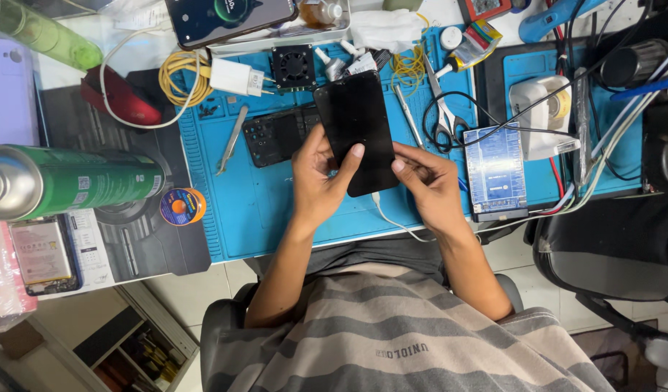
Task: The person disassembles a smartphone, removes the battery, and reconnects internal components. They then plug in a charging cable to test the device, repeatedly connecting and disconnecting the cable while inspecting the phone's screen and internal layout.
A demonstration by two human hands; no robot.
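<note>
striped shirt (392, 327), two hands, left hand (316, 178), right hand (428, 181), one phone (357, 131)

I have one view only — the head camera, looking steeply down from above the table (276, 218), close over the lap; no second view overlaps.

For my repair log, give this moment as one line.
left hand: holds black phone | right hand: grips its lower edge | under: blue mat
</note>
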